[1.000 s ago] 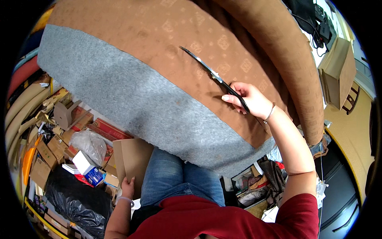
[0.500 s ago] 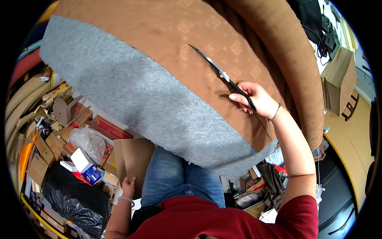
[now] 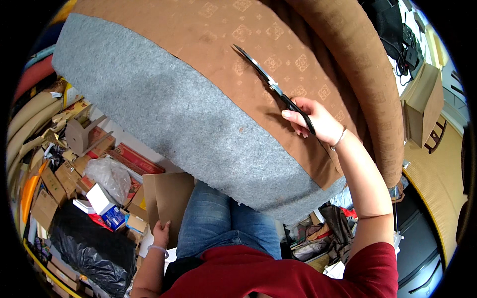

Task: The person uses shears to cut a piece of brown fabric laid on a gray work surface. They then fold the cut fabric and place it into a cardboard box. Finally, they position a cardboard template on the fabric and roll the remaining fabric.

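One pair of black-handled scissors [image 3: 273, 85] is held slantwise over the brown patterned cloth [image 3: 216, 54], its points toward the far left, blades together or nearly so. The right hand [image 3: 318, 119] is closed around the handles; whether the blades touch the cloth is hard to tell from above. The left hand [image 3: 160, 232], low and well apart, has its fingers curled on the edge of a cardboard piece [image 3: 171, 198] beside the jeans [image 3: 206, 218].

Little has changed in the last second: the cloth's left end and the scissors' points sit slightly higher in view, perhaps partly from head movement. Both grips are the same, so the work looks paused rather than advanced.

The cloth's near edge runs in a long diagonal along the grey felt sheet [image 3: 164, 114]. Ahead and left of the points, the cloth spreads broad and fairly flat, giving the blades room; to the right, the thick brown roll [image 3: 367, 64] leaves less. The felt's near edge reaches the jeans, with a clear plastic bag [image 3: 112, 176] and a black bag [image 3: 92, 243] at lower left.
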